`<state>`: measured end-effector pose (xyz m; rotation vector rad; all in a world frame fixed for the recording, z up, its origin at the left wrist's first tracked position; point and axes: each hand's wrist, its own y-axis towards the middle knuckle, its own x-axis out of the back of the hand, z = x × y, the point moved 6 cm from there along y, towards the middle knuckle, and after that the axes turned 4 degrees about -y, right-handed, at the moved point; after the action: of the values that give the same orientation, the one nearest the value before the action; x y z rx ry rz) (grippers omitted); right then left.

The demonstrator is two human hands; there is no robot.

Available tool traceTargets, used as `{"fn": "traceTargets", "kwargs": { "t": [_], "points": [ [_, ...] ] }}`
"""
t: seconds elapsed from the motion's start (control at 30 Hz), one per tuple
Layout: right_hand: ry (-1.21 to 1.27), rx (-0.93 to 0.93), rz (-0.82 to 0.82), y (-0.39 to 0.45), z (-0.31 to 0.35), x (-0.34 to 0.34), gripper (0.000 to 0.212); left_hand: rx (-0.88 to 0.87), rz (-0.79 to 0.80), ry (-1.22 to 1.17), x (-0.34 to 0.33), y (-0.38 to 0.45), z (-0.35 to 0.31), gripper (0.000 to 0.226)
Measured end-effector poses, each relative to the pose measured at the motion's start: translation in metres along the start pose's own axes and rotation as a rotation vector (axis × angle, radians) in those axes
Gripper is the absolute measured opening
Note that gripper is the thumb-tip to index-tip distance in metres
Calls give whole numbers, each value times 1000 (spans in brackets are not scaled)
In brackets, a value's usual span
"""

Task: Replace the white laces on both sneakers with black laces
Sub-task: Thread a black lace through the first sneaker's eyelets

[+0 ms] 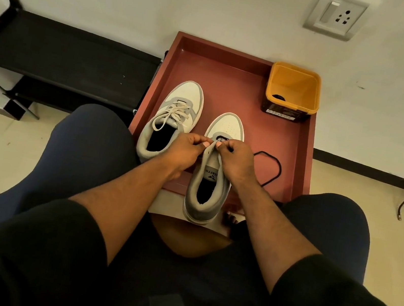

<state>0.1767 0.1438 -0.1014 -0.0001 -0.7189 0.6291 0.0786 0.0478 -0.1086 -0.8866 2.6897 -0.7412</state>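
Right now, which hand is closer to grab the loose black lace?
Right hand. The loose black lace lies on the tray just beside it; the left hand sits across the sneaker.

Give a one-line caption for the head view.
Both hands thread a black lace into the right sneaker.

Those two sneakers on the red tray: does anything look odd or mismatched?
Yes. The left sneaker has white laces, while the right sneaker shows only a black lace, trailing loose across the tray. Nothing looks spilled or damaged.
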Motion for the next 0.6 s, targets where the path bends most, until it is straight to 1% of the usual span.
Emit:
{"fn": "traceTargets", "kwargs": {
  "t": [0.13, 0.2, 0.27, 0.3, 0.33, 0.37, 0.4, 0.47, 0.5, 0.53, 0.57, 0.6],
  "points": [
    [43, 31, -19, -4, -3, 2, 31, -56, -129, -10, -4, 1, 2, 9],
    [36, 47, 6, -6, -2, 2, 27, -126, -178, 87, -5, 4, 3, 7],
    [13, 57, 58, -8, -1, 4, 17, -179, -212, 237, -6, 4, 0, 10],
    [-18, 70, 74, -9, -2, 6, 14, -198, -238, 273, -5, 3, -4, 11],
    [-67, 83, 87, -10, -1, 9, 18, -216, -259, 262, -4, 1, -8, 12],
    [-126, 88, 98, -11, -3, 12, 25, -229, -272, 198, -3, -3, -15, 13],
    [-194, 90, 100, -12, -3, 15, 30, -217, -278, 68, -1, -7, -21, 14],
    [-278, 90, 87, -14, -1, 20, 34, -167, -255, -300, 5, -16, -38, 17],
    [-275, 88, 81, -16, 0, 22, 33, -169, -242, -480, 11, -20, -49, 19],
    [-259, 82, 75, -17, 1, 22, 33, -214, -257, -623, 21, -25, -62, 20],
    [-247, 79, 66, -19, 2, 22, 32, -301, -330, -719, 40, -30, -74, 20],
    [-239, 71, 57, -21, 2, 23, 32, -441, -471, -763, 66, -35, -84, 19]
  ]
}}
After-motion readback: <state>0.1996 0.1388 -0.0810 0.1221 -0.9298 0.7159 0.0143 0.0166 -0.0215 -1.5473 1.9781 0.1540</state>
